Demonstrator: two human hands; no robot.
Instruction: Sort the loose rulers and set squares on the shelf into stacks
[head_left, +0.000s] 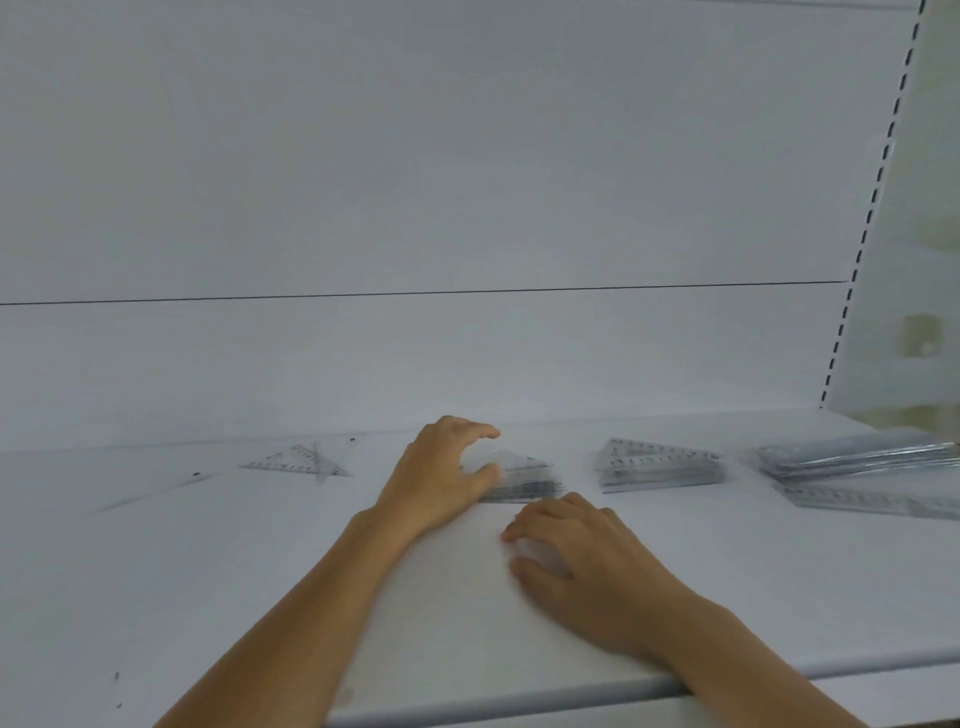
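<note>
Far left on the shelf (156, 597) I see a loose ruler (150, 496) lying slantwise, long axis front-left to back-right, and right of it two overlapping loose set squares (293, 461). Next comes the left hand (441, 467), thumb and fingers (480, 431) curled round the left corner of the middle stack (524, 480) — the loose pieces lie to its left, so I judge it the nearer hand. The right hand (587, 561) rests palm-down just before that stack, fingers loosely bent — whether they hold a clear piece I cannot tell — with a set-square stack (660, 465) and ruler stacks (857, 460) beyond.
</note>
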